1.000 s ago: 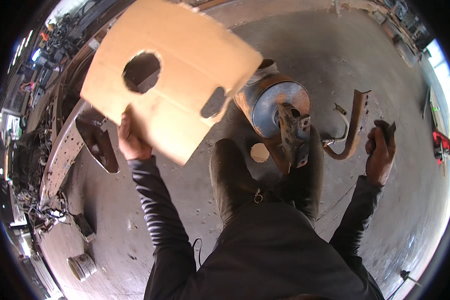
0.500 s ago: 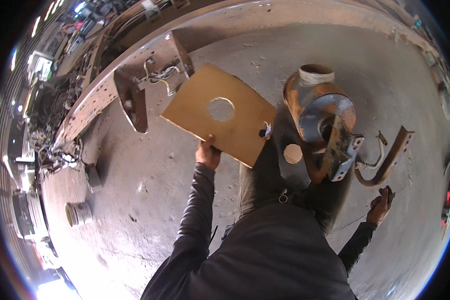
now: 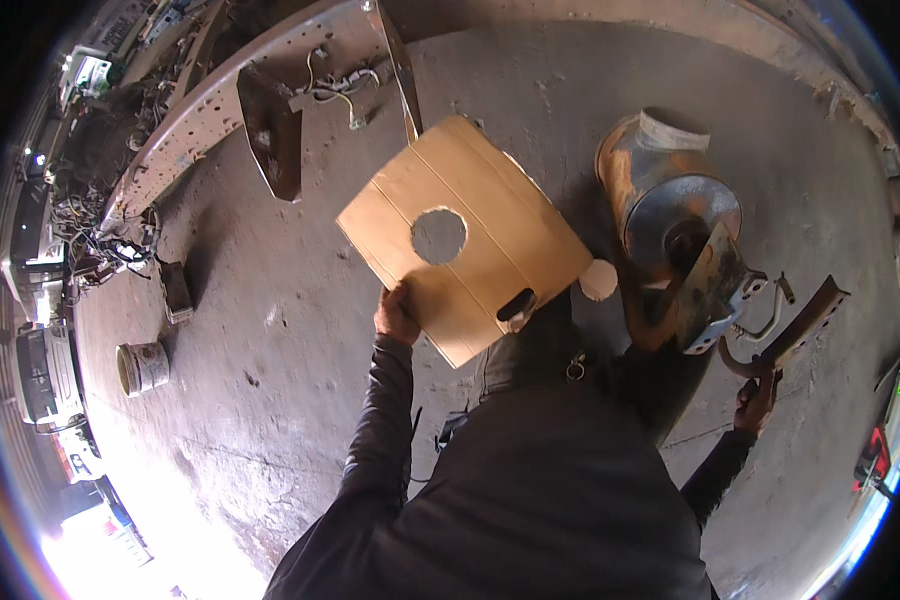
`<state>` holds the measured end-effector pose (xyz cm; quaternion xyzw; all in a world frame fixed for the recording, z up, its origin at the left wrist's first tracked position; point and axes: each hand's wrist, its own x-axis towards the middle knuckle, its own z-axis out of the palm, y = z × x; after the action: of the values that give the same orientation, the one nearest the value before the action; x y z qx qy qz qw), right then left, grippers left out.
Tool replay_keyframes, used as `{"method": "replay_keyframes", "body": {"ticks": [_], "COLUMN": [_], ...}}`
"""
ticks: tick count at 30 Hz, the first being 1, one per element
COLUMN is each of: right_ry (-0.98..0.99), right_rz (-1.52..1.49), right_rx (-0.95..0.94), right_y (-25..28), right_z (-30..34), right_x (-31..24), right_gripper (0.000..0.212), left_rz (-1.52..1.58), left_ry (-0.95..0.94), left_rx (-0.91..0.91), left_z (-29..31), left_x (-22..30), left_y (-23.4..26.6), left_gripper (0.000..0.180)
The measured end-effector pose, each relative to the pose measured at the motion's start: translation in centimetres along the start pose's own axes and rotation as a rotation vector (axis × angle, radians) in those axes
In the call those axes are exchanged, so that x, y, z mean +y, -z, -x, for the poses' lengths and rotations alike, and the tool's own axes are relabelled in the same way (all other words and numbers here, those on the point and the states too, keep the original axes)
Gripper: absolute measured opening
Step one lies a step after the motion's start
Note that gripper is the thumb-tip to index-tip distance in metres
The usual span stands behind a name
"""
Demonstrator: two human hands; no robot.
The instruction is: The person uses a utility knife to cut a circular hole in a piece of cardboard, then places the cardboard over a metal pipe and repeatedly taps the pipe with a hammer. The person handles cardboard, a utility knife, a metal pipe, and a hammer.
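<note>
My left hand (image 3: 396,318) grips the lower left edge of a brown cardboard sheet (image 3: 490,235), holding it up in front of me. The sheet has a round cut-out left of its middle, crease lines and a small slot near its lower right edge. Low on the right, my right hand (image 3: 757,402) is closed around something dark that I cannot make out. It overlaps the lower end of a rusty curved metal bracket (image 3: 795,325); whether it touches the bracket is unclear. A pale round disc (image 3: 598,281) shows just beyond the sheet's right corner.
A rusty metal canister (image 3: 660,200) with a short neck stands on the floor ahead right, a flat steel bracket (image 3: 705,290) in front of it. A long perforated frame rail (image 3: 205,125) with loose wiring curves across the far left. A small bucket (image 3: 143,368) lies at left.
The cardboard has tilted, so its face looks brighter and its creases show. My right hand now overlaps the curved bracket's lower end; before, it was apart from it. The whole view has shifted.
</note>
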<state>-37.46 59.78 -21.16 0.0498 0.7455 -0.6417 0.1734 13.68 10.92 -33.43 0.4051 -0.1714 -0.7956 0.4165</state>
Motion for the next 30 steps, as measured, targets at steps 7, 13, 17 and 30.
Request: {"method": "replay_keyframes", "body": {"ticks": [7,13,17,30], "right_ry": [-0.082,-0.103,-0.054,0.032], "right_rz": [-0.015,-0.214,-0.166,-0.095], "right_rx": [0.082,0.018,0.013,0.159], "right_y": [-1.8,0.0,1.2,-1.5], "right_z": [2.0,0.0,-1.0,0.3], "right_x": [0.4,3.6,5.4,3.0], "right_gripper": [0.049,0.051,0.050,0.040], "left_rz": [0.066,0.077,-0.070,-1.172], "left_ry": [-0.005,0.001,0.227,0.004], "left_rx": [-0.028,0.357,0.460,-0.604], "left_z": [3.9,3.4,3.6,3.9], "left_x": [3.5,0.5,-4.2,-3.7], "left_y": [7.9,20.5,22.3,-13.6], "left_gripper": [0.043,0.035,0.031,0.080]}}
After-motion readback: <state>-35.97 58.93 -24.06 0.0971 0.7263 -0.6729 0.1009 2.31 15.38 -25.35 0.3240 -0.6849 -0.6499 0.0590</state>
